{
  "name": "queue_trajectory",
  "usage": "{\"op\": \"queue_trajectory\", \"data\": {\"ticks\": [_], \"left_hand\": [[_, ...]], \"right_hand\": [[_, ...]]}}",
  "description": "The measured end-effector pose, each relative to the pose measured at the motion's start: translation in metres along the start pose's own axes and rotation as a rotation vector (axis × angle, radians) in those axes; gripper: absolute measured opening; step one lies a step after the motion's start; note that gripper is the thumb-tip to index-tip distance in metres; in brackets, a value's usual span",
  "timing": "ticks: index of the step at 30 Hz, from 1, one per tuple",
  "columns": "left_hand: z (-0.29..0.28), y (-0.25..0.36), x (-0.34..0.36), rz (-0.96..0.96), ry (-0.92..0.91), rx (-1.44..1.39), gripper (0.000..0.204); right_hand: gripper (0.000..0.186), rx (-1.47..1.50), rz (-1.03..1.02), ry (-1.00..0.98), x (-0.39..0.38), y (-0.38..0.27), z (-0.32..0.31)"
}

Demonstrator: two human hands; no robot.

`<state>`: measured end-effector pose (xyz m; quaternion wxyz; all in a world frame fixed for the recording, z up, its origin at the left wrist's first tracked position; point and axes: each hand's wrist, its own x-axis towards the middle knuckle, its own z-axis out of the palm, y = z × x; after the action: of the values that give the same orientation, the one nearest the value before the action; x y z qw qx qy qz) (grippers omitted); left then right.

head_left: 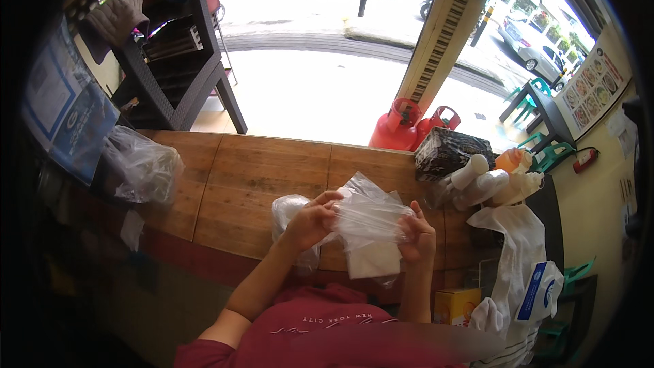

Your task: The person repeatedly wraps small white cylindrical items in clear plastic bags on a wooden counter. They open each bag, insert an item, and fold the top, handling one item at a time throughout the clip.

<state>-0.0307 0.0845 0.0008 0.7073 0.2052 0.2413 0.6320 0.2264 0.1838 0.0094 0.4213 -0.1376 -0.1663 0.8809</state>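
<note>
A thin, clear plastic bag (371,219) is stretched between my two hands above the wooden table. My left hand (312,223) grips its left side with fingers and thumb closed together. At the other side, my right hand (417,237) pinches the bag with its fingers bent. Beneath it lies a flat stack of white plastic bags (375,262), partly hidden by the held bag. Beside my left wrist is a bundle of clear plastic (286,212), partly covered by my forearm; its contents cannot be made out.
The wooden table (259,170) spans the front. A clear bag of things (146,167) sits at its left end. On the right are a dark patterned box (453,153), several bottles (487,187), a white plastic bag (518,232) and a yellow box (458,305). Red gas cylinders (396,126) stand beyond.
</note>
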Motion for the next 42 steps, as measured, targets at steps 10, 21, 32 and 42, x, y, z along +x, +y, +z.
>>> {"op": "queue_trajectory", "data": {"ticks": [10, 21, 32, 42], "left_hand": [[0.027, -0.016, 0.013, 0.535, 0.373, 1.783, 0.035], [0.092, -0.039, -0.011, 0.658, -0.014, 1.783, 0.050], [0.068, -0.043, -0.045, 0.996, -0.095, 1.701, 0.057], [0.093, 0.006, -0.079, 0.806, 0.341, 1.814, 0.047]], "right_hand": [[0.029, -1.033, -0.634, 0.301, 0.001, 0.018, 0.058], [0.011, -1.750, -0.501, -0.125, 0.013, 0.058, 0.034], [0.017, -1.671, -0.536, -0.216, 0.013, 0.061, 0.027], [0.023, -1.936, -0.151, -0.394, 0.065, 0.197, -0.006]]}}
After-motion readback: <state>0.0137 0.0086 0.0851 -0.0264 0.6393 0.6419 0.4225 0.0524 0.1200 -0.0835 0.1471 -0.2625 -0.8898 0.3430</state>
